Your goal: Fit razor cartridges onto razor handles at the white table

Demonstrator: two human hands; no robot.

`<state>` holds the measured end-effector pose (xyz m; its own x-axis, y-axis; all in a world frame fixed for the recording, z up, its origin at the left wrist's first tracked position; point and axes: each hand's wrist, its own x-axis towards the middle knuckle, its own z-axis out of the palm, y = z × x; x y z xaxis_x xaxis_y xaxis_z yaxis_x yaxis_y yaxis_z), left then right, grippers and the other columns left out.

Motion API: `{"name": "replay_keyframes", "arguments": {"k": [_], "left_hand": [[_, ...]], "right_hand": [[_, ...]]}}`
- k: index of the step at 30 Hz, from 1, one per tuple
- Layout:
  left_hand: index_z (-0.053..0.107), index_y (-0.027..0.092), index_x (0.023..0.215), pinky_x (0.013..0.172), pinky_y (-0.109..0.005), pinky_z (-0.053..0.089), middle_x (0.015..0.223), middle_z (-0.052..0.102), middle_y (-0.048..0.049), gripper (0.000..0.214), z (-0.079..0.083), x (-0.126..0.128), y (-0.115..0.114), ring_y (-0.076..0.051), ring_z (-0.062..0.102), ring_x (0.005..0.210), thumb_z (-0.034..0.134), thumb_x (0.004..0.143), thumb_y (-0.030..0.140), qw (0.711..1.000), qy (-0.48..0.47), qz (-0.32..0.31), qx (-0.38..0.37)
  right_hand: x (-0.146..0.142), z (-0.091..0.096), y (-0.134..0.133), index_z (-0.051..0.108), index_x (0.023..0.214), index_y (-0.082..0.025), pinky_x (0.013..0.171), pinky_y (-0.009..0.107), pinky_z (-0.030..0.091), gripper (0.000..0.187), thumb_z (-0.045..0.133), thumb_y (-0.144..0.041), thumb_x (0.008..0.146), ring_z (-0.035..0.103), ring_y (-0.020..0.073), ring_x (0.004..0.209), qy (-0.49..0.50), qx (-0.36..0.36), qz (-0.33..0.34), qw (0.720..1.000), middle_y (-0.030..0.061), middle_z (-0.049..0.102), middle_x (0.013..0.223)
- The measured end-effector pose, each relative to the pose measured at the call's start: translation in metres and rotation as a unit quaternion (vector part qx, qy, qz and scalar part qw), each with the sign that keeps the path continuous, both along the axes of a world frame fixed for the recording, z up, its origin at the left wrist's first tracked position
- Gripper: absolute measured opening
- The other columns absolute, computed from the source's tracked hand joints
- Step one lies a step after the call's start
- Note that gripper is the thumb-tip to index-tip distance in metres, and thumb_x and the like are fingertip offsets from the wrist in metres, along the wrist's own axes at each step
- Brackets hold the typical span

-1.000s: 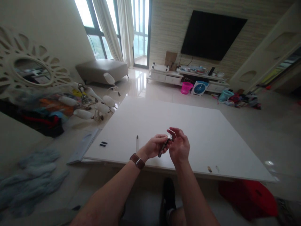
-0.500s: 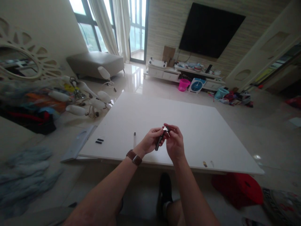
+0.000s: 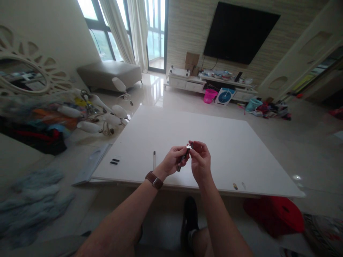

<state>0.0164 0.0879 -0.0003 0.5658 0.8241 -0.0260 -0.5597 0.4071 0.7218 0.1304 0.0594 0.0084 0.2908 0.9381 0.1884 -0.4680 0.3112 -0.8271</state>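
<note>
L hand (image 3: 173, 162) closed round 1 slim dark tool (image 3: 182, 159), held tilted over the white panel (image 3: 219, 135). R hand (image 3: 200, 161) pinches 1 small silver bit (image 3: 189, 146) at the tool's top end w/ thumb & forefinger. 1 brown watch (image 3: 154, 180) on L wrist. Left of L hand: 1 pen-like stick (image 3: 154, 159) on panel. Farther left: 2 black strips (image 3: 114, 161). Right of R hand, by panel edge: 2 tiny bits (image 3: 235, 186).

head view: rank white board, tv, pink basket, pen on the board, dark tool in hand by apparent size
1. white board
2. tv
3. pink basket
4. pen and dark tool: look alike, tool partly hidden, so unranked
</note>
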Motion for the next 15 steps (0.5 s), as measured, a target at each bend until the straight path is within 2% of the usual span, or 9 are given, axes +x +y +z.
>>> {"name": "replay_keyframes", "arguments": {"k": [10,15], "left_hand": [[0.061,0.011,0.077,0.036,-0.014,0.024,0.06,0.053,0.0015,0.043,-0.0018,0.0003,0.0001,-0.004,0.043,0.043,0.084,0.071,0.047,1.0,0.006,0.022,0.003],[0.061,0.011,0.076,0.038,-0.015,0.026,0.062,0.055,0.0004,0.045,-0.0016,0.0027,0.001,-0.004,0.042,0.045,0.083,0.071,0.049,0.999,0.016,0.041,0.016]], "right_hand": [[-0.0016,0.0013,-0.0004,0.068,0.097,-0.024,0.09,0.036,0.05,0.036,0.083,-0.017,0.065,0.066,0.0186,0.094,-0.001,-0.005,-0.001,1.0,0.0027,0.074,0.099],[-0.0022,-0.0025,0.0014,0.069,0.096,-0.024,0.087,0.034,0.05,0.037,0.084,-0.015,0.064,0.066,0.017,0.091,-0.003,0.006,-0.026,1.0,0.0021,0.073,0.101]]}}
